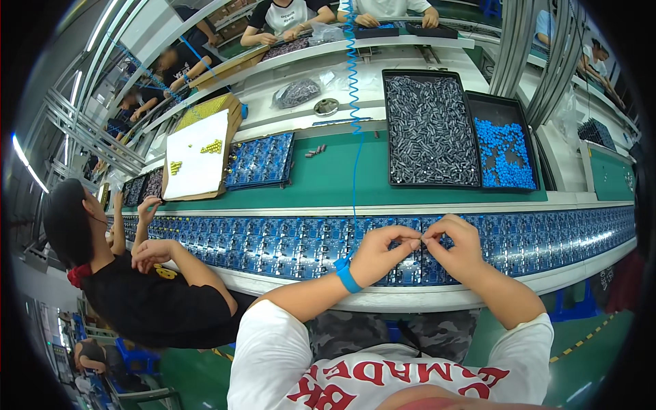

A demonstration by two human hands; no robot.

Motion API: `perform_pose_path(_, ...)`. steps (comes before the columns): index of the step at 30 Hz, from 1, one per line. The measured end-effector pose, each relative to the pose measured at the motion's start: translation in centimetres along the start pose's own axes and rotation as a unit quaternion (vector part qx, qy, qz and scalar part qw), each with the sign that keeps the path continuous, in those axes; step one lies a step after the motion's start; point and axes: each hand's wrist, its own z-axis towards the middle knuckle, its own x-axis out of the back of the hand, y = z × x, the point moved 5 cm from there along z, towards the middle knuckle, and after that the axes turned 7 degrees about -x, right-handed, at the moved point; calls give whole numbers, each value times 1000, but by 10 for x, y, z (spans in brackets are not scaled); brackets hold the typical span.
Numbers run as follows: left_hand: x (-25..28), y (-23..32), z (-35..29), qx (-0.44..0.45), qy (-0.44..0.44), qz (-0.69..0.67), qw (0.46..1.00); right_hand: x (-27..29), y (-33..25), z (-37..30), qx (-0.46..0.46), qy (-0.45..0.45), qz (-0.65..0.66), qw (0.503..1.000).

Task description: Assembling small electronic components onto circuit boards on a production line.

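My left hand (pixel 383 254) and my right hand (pixel 456 250) meet above a long row of blue circuit boards (pixel 301 240). On both, thumb and forefinger are pinched together, the fingertips nearly touching. Whatever lies between them is too small and covered to name. A blue wrist strap (pixel 347 275) circles my left wrist, and a coiled blue cord (pixel 354 89) hangs down toward the boards. Beyond my hands, a black tray (pixel 387 147) holds many dark grey cylindrical capacitors (pixel 430 130). Right beside it, a second black tray (pixel 493 104) contains small blue disc-shaped components (pixel 504 154).
Several loose cylindrical parts (pixel 315 151) lie on the green mat (pixel 328 181). Left of them are stacked blue boards (pixel 260 160) and a white sheet (pixel 195 154) with yellow components. A co-worker in black (pixel 150 294) sits close at my left. Metal posts (pixel 512 51) rise at far right.
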Motion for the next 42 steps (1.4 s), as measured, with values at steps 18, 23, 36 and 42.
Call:
perform_pose_path(18, 3, -11, 4, 40, -3, -115, 993, -3, 4, 8, 20, -10, -22, 1000)
perform_pose_path(23, 5, -11, 4, 40, 2, -111, 993, -2, 2, 7, 37, -9, -15, 999)
perform_pose_path(36, 4, -10, 5, 21, 18, -94, 995, -5, 5, 7, -15, -19, 9, 1000)
perform_pose_path(42, 3, -10, 4, 18, 19, -86, 996, -5, 3, 6, 4, -14, 5, 1000)
